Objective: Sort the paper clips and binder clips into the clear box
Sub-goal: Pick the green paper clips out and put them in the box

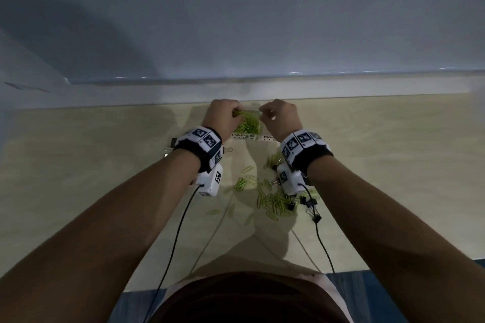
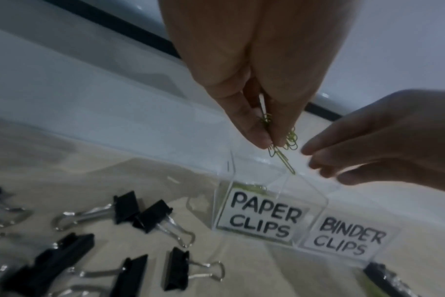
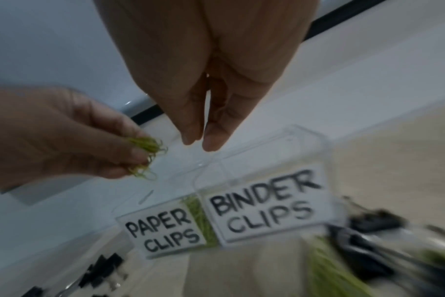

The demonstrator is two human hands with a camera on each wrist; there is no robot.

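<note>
My left hand [image 1: 236, 113] pinches a small bunch of green paper clips [image 2: 283, 145] above the clear box [image 2: 315, 193], over the compartment labelled PAPER CLIPS [image 2: 264, 217]. That compartment holds a heap of green clips [image 1: 249, 124]. My right hand [image 3: 201, 143] hovers beside it, over the compartment labelled BINDER CLIPS [image 3: 267, 207]. Its fingers point down with the tips close together and nothing between them. In the right wrist view the left hand's bunch of clips [image 3: 145, 158] sticks out past its fingertips.
Loose green paper clips [image 1: 275, 199] lie on the light wooden table [image 1: 393, 165] near me, mixed with black binder clips [image 1: 312, 207]. More black binder clips [image 2: 130, 211] lie left of the box. The box stands at the table's far edge, by a pale wall.
</note>
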